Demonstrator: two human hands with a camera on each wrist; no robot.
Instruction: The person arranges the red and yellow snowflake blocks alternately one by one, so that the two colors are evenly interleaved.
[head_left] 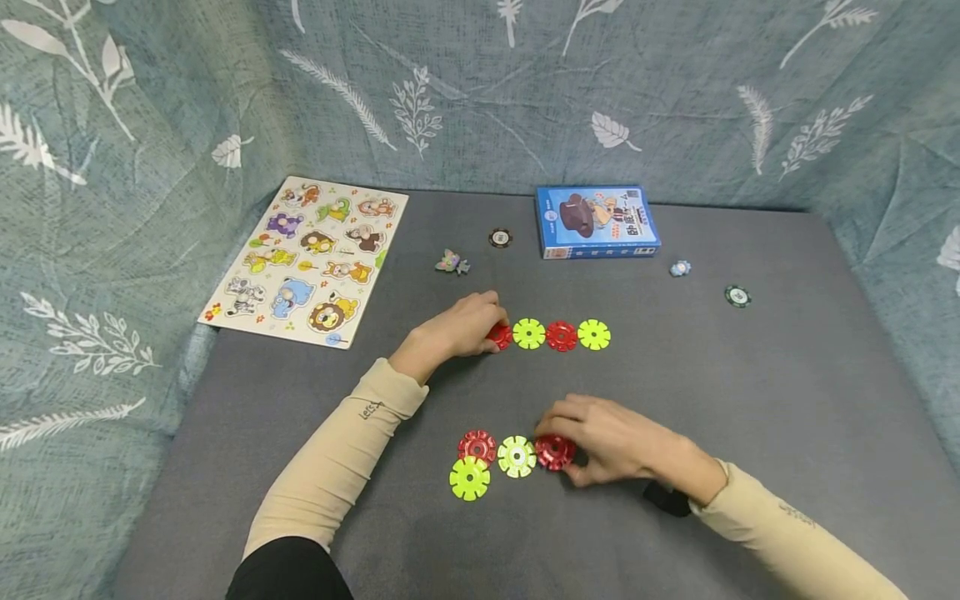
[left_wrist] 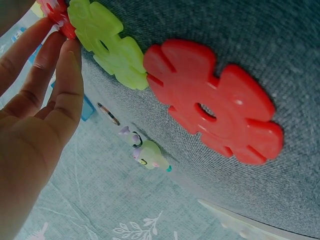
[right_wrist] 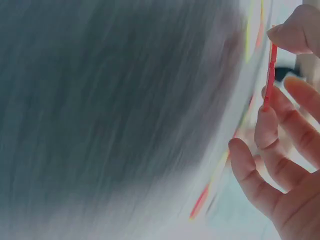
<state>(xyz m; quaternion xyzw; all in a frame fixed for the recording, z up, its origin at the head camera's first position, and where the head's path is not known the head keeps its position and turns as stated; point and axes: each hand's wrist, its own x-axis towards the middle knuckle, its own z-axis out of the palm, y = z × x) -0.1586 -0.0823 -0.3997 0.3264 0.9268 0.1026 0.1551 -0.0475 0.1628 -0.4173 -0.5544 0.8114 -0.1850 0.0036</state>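
My left hand (head_left: 461, 325) pinches a red notched plastic disc (head_left: 499, 337) in the upper row. A green notched disc (head_left: 528, 333), another red one (head_left: 561, 336) and another green one (head_left: 594, 334) continue it rightward. The left wrist view shows a green disc (left_wrist: 107, 45) and a red disc (left_wrist: 215, 100) under the hand, hidden in the head view. My right hand (head_left: 607, 437) holds a red disc (head_left: 555, 452) by its edges, thumb below and fingers above. Left of it lie a green disc (head_left: 517, 457), a red disc (head_left: 477, 447) and a green disc (head_left: 469, 479) overlapping the red.
An animal puzzle board (head_left: 300, 262) lies at the back left. Behind the upper row are a blue game box (head_left: 597, 222), small figurines (head_left: 452, 262) and two poker chips, one dark (head_left: 500, 238), one green (head_left: 738, 296). A patterned cloth (head_left: 480, 100) hangs around the grey table (head_left: 750, 392).
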